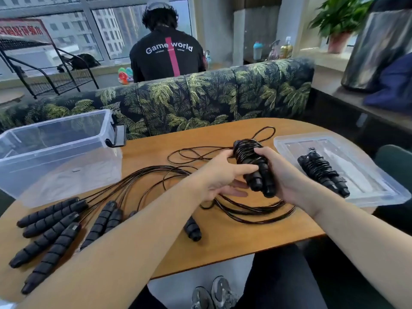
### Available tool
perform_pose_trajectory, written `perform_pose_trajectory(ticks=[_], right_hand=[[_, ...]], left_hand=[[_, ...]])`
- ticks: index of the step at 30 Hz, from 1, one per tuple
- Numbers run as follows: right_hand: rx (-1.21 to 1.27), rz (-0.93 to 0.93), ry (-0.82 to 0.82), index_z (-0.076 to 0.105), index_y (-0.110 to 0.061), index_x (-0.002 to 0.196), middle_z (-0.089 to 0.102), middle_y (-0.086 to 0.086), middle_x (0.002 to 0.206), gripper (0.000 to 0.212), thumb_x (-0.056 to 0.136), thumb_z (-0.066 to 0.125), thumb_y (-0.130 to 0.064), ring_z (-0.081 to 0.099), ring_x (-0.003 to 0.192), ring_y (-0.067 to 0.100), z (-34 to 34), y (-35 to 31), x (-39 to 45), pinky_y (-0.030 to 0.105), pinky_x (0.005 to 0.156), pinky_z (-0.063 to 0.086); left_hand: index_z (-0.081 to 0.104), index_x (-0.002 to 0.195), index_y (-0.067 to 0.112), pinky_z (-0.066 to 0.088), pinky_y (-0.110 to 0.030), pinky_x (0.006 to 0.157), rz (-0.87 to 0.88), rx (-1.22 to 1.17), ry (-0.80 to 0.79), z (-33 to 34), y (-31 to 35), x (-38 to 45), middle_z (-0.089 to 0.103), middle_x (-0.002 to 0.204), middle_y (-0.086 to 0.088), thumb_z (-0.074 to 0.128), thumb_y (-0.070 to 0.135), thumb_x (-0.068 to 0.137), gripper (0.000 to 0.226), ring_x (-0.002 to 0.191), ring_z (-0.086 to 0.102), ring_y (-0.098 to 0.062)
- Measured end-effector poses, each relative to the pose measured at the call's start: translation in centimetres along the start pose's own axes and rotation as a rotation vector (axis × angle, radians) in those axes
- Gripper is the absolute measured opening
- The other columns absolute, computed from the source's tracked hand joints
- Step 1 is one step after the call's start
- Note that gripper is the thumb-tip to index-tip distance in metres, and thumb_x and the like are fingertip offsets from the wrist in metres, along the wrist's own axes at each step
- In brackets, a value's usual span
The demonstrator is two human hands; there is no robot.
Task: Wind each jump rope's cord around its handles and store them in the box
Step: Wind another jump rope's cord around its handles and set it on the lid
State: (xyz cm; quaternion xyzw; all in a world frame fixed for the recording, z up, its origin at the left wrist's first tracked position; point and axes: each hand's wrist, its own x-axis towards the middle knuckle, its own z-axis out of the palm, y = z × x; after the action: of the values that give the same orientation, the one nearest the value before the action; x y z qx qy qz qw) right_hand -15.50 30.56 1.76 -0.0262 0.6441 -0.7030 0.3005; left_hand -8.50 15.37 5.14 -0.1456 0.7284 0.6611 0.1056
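Wooden and rounded at its far edge, the worktop [156, 143] stands against a sofa [200, 97] upholstered in a palm-leaf print. Behind the sofa, another person [166, 54] sits facing large windows. A potted plant [341, 21] stands at the upper right.

The right hand [282, 175] has its grip closed around a pair of handles [256, 170] held side by side, so the two form a single core for winding. The cord [246, 150] is already coiled many times around their upper part. The left hand [223, 172] pinches the cord just beside the coil, apparently to keep tension and guide the next turn. A short free loop [264, 132] trails onto the worktop beyond, so this winding appears nearly complete.

A wound rope [323, 172] lies in the shallow clear tray [379, 188] at the right, probably the box lid. The deep clear box [58, 157] at the left holds no ropes. Unwound handles [51, 228] lie grouped at the near left, cords [138, 184] fanned toward the centre, keeping pending work separated.
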Motion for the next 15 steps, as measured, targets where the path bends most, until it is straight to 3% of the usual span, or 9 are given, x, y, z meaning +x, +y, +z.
perform_pose_trajectory(ticks=[3,6,9,12,15], right_hand=[[-0.142,-0.025,0.087,0.068,-0.019,0.114,0.077,0.007,0.097,0.043,0.094,0.056,-0.054,0.071,0.087,0.022,-2.5,-1.1,0.1,0.034,0.079,0.055],[-0.359,-0.036,0.173,0.069,-0.025,0.108,0.078,0.002,0.095,0.048,0.090,0.054,-0.067,0.074,0.092,0.022,-5.4,-2.4,0.1,0.037,0.088,0.057],[-0.446,-0.104,0.248,0.069,-0.034,0.106,0.076,-0.004,0.104,0.049,0.079,0.062,-0.074,0.073,0.096,0.020,-9.3,-3.5,-0.1,0.042,0.089,0.058],[-0.555,-0.211,0.279,0.062,-0.046,0.125,0.072,-0.010,0.118,0.074,0.060,0.072,-0.079,0.069,0.107,0.017,-12.9,-4.2,-0.3,0.045,0.096,0.055],[-0.553,-0.204,0.262,0.065,-0.041,0.121,0.075,-0.008,0.108,0.054,0.072,0.079,-0.060,0.071,0.102,0.017,-16.0,-4.6,-0.6,0.042,0.089,0.059]], left_hand=[[0.039,0.145,0.016,0.064,-0.041,0.070,0.003,-0.120,-0.049,2.5,1.0,1.4,0.070,0.113,-0.022,0.072,-0.001,0.090,0.066,0.083,0.074,-0.035],[0.044,0.132,0.014,0.064,-0.040,0.064,0.049,-0.199,-0.036,5.4,1.7,3.2,0.069,0.112,-0.017,0.070,-0.005,0.090,0.053,0.077,0.074,-0.034],[0.040,0.138,0.019,0.064,-0.040,0.062,0.095,-0.242,0.014,8.7,2.2,5.0,0.062,0.125,-0.009,0.074,-0.005,0.086,0.067,0.093,0.073,-0.034],[0.032,0.147,0.023,0.065,-0.041,0.070,0.133,-0.244,-0.018,12.1,2.8,6.3,0.059,0.124,-0.003,0.075,-0.003,0.086,0.079,0.111,0.068,-0.032],[0.039,0.139,0.023,0.064,-0.034,0.070,0.189,-0.224,-0.068,15.1,3.3,7.6,0.059,0.115,0.002,0.075,-0.006,0.085,0.070,0.102,0.067,-0.021]])
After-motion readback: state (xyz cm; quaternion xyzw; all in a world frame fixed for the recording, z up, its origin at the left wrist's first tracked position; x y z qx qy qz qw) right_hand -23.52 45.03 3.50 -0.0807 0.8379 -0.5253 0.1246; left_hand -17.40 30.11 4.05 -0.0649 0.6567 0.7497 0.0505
